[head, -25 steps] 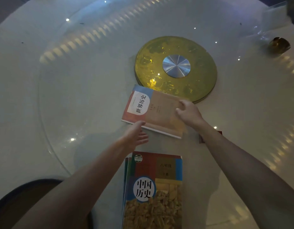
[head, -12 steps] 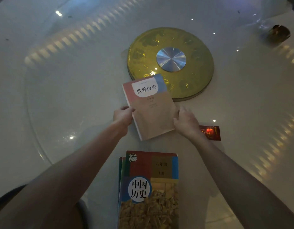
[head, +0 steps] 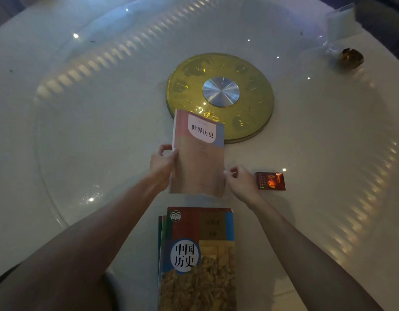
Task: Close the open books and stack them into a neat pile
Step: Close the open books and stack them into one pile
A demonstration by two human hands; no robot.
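A closed pink and tan history book with a white title patch is held above the table, cover facing me. My left hand grips its left edge. My right hand pinches its right edge near the lower corner. Below it, close to me, lies a pile of closed books; the top one has a red, blue and tan cover with a white round title, and the edges of others show at its left side.
A round white table carries a large glass turntable on a gold hub just beyond the held book. A small red box lies right of my right hand. A brown object and clear plastic sit far right.
The pink book was turned from lying slanted on the glass to upright and square in front of me, and drawn nearer. Both hands shifted to its side edges.
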